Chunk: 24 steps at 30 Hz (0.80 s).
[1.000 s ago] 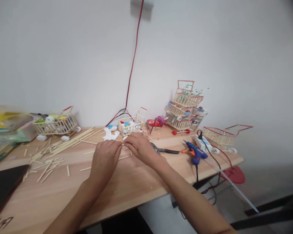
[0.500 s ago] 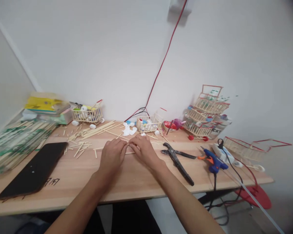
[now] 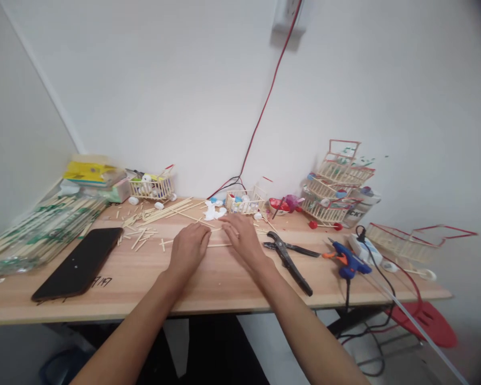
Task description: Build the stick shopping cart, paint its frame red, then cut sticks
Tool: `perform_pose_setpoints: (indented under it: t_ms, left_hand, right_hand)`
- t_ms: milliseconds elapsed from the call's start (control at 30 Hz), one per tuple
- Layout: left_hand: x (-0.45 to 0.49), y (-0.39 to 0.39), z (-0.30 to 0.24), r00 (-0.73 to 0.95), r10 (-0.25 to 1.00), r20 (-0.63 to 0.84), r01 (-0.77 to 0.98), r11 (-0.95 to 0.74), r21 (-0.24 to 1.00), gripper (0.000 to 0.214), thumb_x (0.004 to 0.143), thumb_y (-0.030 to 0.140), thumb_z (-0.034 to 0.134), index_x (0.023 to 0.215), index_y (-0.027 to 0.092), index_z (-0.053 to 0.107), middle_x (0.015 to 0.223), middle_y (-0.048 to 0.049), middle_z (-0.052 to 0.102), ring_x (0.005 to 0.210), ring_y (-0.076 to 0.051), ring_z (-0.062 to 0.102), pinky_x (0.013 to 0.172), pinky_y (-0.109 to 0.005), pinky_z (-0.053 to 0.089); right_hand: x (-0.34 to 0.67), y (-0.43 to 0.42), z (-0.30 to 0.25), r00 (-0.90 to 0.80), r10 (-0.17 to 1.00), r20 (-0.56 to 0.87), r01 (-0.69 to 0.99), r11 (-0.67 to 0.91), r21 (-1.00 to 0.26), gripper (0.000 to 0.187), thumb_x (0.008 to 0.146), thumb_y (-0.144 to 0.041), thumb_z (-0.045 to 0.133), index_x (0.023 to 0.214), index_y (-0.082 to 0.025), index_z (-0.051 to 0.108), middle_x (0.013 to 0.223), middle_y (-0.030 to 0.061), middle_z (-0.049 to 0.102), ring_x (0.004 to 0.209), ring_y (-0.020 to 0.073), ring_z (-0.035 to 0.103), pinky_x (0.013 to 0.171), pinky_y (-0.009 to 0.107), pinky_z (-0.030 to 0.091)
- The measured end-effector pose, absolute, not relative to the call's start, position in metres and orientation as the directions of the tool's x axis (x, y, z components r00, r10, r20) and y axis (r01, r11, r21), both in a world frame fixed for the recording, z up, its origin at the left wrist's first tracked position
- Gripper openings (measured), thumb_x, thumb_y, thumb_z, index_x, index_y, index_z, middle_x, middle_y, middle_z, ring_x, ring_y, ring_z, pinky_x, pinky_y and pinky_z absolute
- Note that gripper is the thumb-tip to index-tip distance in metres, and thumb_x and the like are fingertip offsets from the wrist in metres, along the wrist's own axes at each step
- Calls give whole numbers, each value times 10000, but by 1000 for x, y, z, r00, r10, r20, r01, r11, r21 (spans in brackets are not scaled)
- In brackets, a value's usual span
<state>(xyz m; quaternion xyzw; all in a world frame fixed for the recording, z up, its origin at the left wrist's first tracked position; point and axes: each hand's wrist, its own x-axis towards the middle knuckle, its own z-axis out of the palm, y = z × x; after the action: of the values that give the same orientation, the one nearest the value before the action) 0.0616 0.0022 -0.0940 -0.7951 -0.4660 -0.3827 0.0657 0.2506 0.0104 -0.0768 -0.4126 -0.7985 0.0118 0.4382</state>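
My left hand (image 3: 189, 249) rests knuckles up on the wooden table (image 3: 224, 283), its fingers curled over a thin wooden stick (image 3: 219, 245) that pokes out on both sides. My right hand (image 3: 242, 238) lies just to its right. Its fingers are stretched flat and point left, above the stick's right end. More loose sticks (image 3: 160, 214) are scattered behind and to the left of the hands. A small stick-built cart (image 3: 244, 202) filled with bottle caps stands just beyond my right hand.
Black pliers (image 3: 291, 259) lie right of my right hand, then a blue glue gun (image 3: 347, 262) and a white power strip. Stacked stick carts (image 3: 336, 184) stand back right. A black phone (image 3: 78, 263) and bagged sticks (image 3: 36, 232) lie left. Another cart (image 3: 150, 187) stands back left.
My hands were pinched together on the stick; now they have drawn slightly apart and my right fingers have flattened. The view has swung left and down.
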Motion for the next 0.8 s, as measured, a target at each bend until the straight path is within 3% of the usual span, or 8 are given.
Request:
perform_pose_setpoints:
  t_ms: [133,267,500,800]
  left_hand:
    - [54,7,-93,170,743,648,728,-538,425,170,911,194,528,852,186,688,858,-60,726,831,-229,662,749,-322,468]
    - [52,9,-91,133,737,663,672,-559,486,196,914,257,514,872,188,692,898,-68,739,852,-232,667,773,-333,485]
    - [54,3,-86,148,673,725,661,-613,433,198,944,254,503,889,187,680,881,-69,731,840,-221,660,787,-329,490]
    - [55,5,-89,182,586,790,709,-634,307,192,967,239,504,904,179,675,888,-84,731,875,-238,653,808,-357,493]
  right_hand:
    - [285,-6,-56,-64,590,805,677,618,-400,229,988,-257,486,1067,-201,693,1069,88,729,1057,229,637,953,375,439]
    - [303,-21,-55,33,652,758,679,541,-496,223,974,-277,500,972,-196,708,995,80,742,984,224,664,894,350,471]
    - [268,-1,-74,23,770,638,532,530,-660,242,933,-278,515,1047,-201,713,1083,88,743,1017,217,671,882,334,501]
    - [250,12,-87,77,891,447,202,425,-882,244,810,-388,649,939,-193,718,932,61,745,876,207,668,822,327,512]
